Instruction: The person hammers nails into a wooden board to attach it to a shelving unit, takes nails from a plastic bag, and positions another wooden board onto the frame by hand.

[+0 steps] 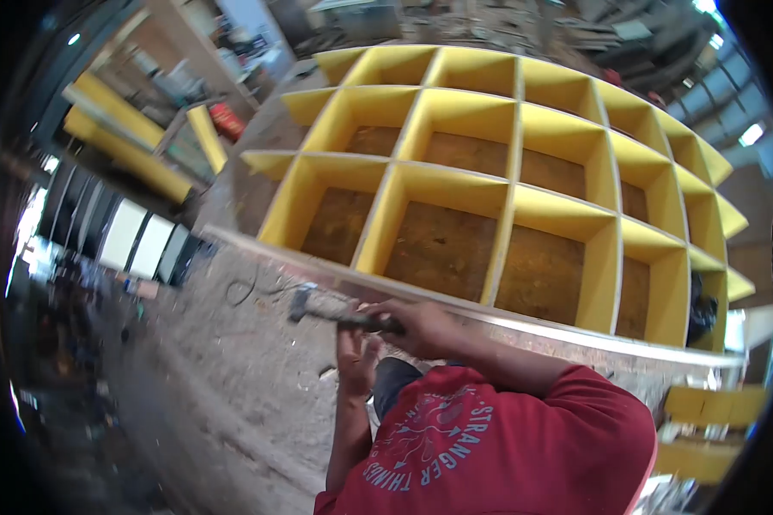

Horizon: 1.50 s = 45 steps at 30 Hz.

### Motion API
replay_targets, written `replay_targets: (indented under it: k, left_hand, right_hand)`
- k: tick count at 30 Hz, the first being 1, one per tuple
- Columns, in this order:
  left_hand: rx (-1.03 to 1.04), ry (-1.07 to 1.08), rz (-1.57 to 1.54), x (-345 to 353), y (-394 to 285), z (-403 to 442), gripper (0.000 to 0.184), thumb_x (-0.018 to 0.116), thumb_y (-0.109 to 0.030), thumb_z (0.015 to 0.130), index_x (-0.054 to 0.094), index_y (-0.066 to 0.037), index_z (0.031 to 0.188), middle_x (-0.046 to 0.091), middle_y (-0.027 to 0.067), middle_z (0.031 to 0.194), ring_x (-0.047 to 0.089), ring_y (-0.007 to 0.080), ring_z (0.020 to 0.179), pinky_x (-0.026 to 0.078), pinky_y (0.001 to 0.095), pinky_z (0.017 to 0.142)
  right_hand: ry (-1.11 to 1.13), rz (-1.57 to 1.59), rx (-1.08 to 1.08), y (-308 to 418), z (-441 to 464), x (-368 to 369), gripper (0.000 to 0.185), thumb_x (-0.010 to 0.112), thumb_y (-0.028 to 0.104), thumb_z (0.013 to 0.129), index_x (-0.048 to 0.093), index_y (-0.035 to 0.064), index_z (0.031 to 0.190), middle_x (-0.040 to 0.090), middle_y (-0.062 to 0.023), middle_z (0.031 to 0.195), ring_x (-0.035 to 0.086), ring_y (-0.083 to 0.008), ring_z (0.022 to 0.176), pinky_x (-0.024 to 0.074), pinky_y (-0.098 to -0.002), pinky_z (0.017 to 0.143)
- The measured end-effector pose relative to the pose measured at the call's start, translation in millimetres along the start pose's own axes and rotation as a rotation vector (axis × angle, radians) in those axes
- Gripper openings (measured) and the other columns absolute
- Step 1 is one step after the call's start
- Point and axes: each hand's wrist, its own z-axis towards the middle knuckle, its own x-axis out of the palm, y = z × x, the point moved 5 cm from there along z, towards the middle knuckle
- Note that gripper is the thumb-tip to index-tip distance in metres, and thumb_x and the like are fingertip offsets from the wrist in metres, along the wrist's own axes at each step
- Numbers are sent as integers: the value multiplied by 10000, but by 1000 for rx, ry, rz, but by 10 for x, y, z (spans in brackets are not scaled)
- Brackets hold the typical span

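A hammer (319, 305) is held crosswise in front of my body, just short of the yellow grid frame's near edge. Its head (300, 303) points left, and its dark handle runs right. My right hand (423, 328) is closed around the handle's end. Below the handle, my left hand (356, 359) reaches up with its fingers against it; the fingertips are partly hidden, and the thumb stands apart. The yellow grid frame (451, 176), with many square compartments and pale edges, lies ahead of both hands.
A pale ledge (575, 337) borders the frame's near side. Dusty ground (232, 369) lies to the left, with a thin loop of wire (240, 292) on it. Yellow boards (124, 142) lean at upper left; more yellow pieces (713, 405) sit at lower right. Scrap wood (489, 26) is piled behind.
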Motion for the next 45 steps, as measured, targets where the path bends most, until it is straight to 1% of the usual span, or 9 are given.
replay_targets:
  k: [19,26,29,33,35,36,38,41,45]
  left_hand:
    - [-231,604,222,460,383,1514,129,632,-33,943,595,-41,1067,600,17,785,621,132,697,524,300,640]
    - [145,640,813,422,35,1267,123,711,-106,906,644,-48,991,605,77,687,605,178,621,488,362,612]
    - [134,562,839,72,154,1168,125,713,-121,890,696,-39,982,608,87,670,601,193,601,487,370,598]
    - [14,435,996,-393,219,1014,133,715,-114,867,714,-28,968,610,93,674,604,193,604,489,366,599]
    - [36,375,999,-462,222,996,141,717,-114,860,716,-27,971,612,105,674,612,209,603,490,377,596]
    - [35,325,1005,-515,216,919,145,718,-115,857,716,-27,973,613,111,674,616,218,603,490,383,595]
    - [57,266,990,-424,177,899,150,721,-141,866,670,-10,918,595,165,678,624,301,599,490,418,590]
    - [52,239,990,-422,175,899,206,738,-170,874,621,-1,873,603,200,704,625,376,620,492,438,598]
    - [-146,212,951,-260,60,938,206,751,-174,873,636,-6,902,622,216,727,628,429,668,493,464,607]
  right_hand:
    - [-696,70,323,-84,-699,-405,403,763,258,984,629,33,1290,729,-92,911,714,-198,778,568,-355,702]
    - [-688,26,187,-251,-547,-1224,393,795,335,961,694,17,1169,747,-146,917,724,-244,798,565,-378,729]
    - [-1111,-422,308,-752,-1347,-2312,137,740,71,936,744,50,1071,761,-68,938,703,-156,786,568,-316,699]
    - [-1756,-1073,883,-1251,-3536,-3811,204,642,262,979,751,104,1046,755,-153,981,725,-374,904,582,-478,790]
    - [-1581,-1426,1075,-2433,-5268,-4516,487,543,490,1017,667,59,1205,703,-162,1228,695,-415,1052,569,-509,897]
    - [-1506,-1057,1555,-2019,-5066,-4423,589,513,532,1031,614,45,1346,667,-196,1330,675,-426,1151,552,-514,965]
    - [-1445,-1065,1330,-2892,-5821,-4596,736,483,608,1036,545,21,1475,650,-299,1336,640,-428,1260,429,-545,1140]
    - [-817,-1085,1386,-3429,-6031,-4970,366,427,158,1046,675,145,1316,728,-294,1053,736,-432,987,578,-555,829]
    - [-985,-1025,1712,-2673,-5647,-4881,308,540,254,1021,773,86,1132,763,-200,1147,751,-318,1069,600,-437,886]
